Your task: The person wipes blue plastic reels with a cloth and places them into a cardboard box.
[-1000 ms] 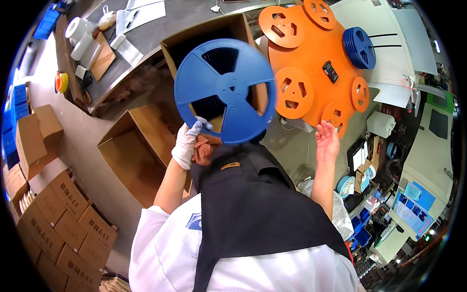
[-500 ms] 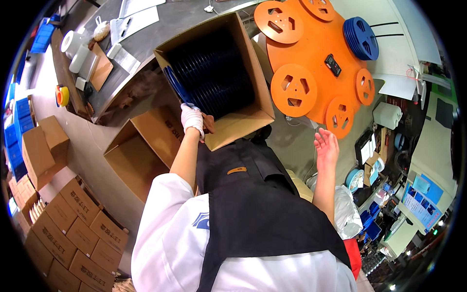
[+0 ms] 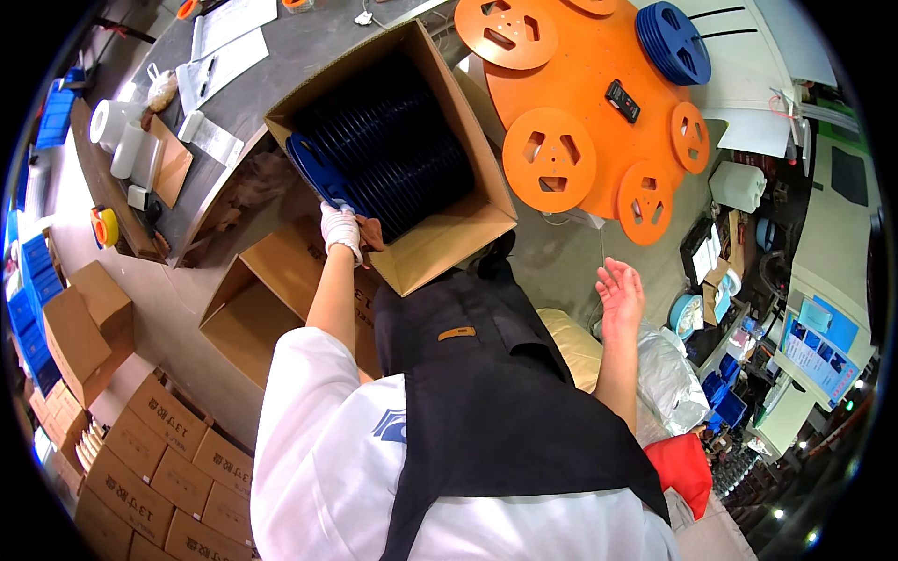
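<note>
My left hand (image 3: 340, 230), in a white glove, is closed on the lower edge of a blue reel (image 3: 316, 168) at the left side of an open cardboard box (image 3: 456, 241). The reel leans at the box's left wall, its face partly showing. Behind it, dark blue reels (image 3: 412, 154) stand packed on edge in rows. Bare and holding nothing, my right hand (image 3: 620, 292) is raised with its palm up, fingers apart and slightly curled. It is below an orange round table (image 3: 585, 79) that carries several orange discs (image 3: 549, 159).
Blue reels (image 3: 673, 43) and a small black device (image 3: 622, 101) sit on the orange table. Another open carton (image 3: 245, 323) stands below the box. Stacked cartons (image 3: 182, 481) fill the lower left. A grey workbench (image 3: 309, 47) holds papers and rolls.
More of the blue reel's face shows at the box's left wall, with my left hand still on it. My right hand has dropped slightly. The whole view has shifted a little.
</note>
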Motion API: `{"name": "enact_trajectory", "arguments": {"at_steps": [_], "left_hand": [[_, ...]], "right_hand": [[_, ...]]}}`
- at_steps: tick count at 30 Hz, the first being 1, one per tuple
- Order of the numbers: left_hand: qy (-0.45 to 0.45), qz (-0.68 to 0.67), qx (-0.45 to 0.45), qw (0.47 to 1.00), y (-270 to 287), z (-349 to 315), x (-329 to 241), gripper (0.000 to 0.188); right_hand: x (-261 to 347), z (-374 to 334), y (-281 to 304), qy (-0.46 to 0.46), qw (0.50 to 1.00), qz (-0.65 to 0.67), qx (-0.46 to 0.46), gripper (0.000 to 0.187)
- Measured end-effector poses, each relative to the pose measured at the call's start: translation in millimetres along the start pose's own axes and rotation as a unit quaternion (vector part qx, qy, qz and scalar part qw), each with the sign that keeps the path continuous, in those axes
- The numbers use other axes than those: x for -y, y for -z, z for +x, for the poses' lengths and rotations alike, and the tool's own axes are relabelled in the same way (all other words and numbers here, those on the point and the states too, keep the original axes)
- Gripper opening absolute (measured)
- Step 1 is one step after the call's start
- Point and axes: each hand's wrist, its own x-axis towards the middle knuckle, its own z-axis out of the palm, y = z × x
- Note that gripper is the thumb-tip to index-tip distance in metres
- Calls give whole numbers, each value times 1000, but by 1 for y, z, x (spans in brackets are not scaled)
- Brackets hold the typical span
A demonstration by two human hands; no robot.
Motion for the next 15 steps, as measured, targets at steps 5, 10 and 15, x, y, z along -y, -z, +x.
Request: {"name": "enact_trajectory", "arguments": {"at_steps": [5,10,15], "left_hand": [[35,-55,21,998,3,-37,-19,52],[98,-49,144,984,5,-121,49,58],[132,-134,94,978,11,-133,75,45]], "right_hand": [[-4,-1,-13,-15,999,-29,16,23],[1,4,-33,-12,997,-60,36,22],[2,28,-61,-20,991,-101,88,21]]}}
